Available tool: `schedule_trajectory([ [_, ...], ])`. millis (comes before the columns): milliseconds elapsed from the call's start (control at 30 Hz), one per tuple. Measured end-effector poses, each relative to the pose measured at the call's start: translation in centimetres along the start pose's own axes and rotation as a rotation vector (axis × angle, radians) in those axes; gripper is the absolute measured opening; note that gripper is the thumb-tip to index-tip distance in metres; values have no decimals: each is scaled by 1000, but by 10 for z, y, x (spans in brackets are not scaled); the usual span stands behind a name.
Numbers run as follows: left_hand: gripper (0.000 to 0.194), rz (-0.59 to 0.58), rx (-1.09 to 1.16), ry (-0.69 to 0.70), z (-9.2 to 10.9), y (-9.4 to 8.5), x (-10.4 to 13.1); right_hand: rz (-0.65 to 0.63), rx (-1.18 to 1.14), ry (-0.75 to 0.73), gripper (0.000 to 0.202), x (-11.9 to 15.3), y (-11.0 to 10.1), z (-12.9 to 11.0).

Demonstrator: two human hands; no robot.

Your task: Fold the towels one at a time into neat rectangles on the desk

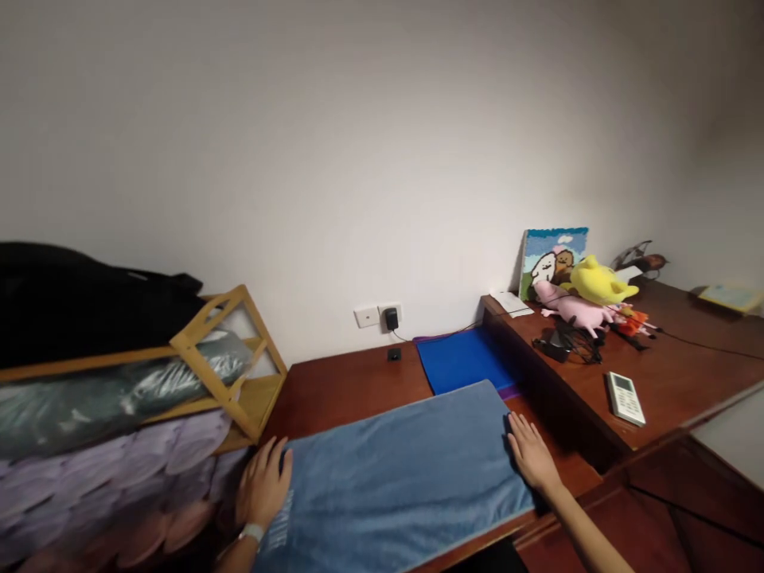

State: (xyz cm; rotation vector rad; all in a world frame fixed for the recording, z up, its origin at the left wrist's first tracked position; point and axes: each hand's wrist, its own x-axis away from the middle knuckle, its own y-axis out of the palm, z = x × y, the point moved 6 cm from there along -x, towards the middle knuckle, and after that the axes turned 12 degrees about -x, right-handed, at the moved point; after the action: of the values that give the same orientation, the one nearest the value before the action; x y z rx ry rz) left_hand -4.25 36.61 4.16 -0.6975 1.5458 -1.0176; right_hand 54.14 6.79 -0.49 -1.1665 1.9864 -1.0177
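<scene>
A blue towel (394, 469) lies spread flat on the reddish-brown wooden desk (352, 390), with pale lettering along its left end. My left hand (263, 484), a light band on its wrist, rests at the towel's left edge with fingers stretched out. At the opposite end my right hand (533, 454) lies along the right edge, palm down, fingers extended. Neither hand grips the cloth.
A wooden rack (230, 358) holds a plastic-wrapped roll (119, 394) at left. Behind the towel lies a blue folder-like sheet (462, 358). The raised right surface bears a remote control (625, 398), plush toys (600, 280) and a picture (552, 259). A black plug (391, 319) sits in the wall socket.
</scene>
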Motion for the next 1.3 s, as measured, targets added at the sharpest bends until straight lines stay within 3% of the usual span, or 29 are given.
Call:
schedule_trajectory([
  [133, 56, -30, 47, 74, 11, -21, 24, 9, -76, -98, 62, 20, 17, -69],
  [233, 56, -98, -3, 105, 14, -23, 74, -91, -136, -204, 62, 44, 40, -114],
  [300, 58, -137, -71, 144, 12, -24, 112, -153, -146, -225, 63, 57, 50, -127],
  [433, 58, -264, -143, 164, 4, -29, 157, -181, -103, -163, 63, 66, 48, -108],
  [667, 58, -280, -111, 94, 6, -48, 157, -67, 81, -17, 70, 66, 20, -8],
  [800, 55, -242, -86, 74, 9, -54, 161, -36, 138, -21, 78, 68, 26, 18],
  [933, 55, -251, -79, 31, 9, -57, 166, -41, 152, -33, 82, 69, 36, 25],
  [1033, 55, -253, -80, 22, 8, -57, 166, 4, 154, -36, 78, 68, 33, 24],
  [1167, 58, -265, -98, 39, 5, -48, 165, -15, 177, -45, 67, 58, 8, 2],
  [1300, 61, -236, -116, 65, 3, -36, 163, -120, 211, 99, 49, 18, -22, -20],
])
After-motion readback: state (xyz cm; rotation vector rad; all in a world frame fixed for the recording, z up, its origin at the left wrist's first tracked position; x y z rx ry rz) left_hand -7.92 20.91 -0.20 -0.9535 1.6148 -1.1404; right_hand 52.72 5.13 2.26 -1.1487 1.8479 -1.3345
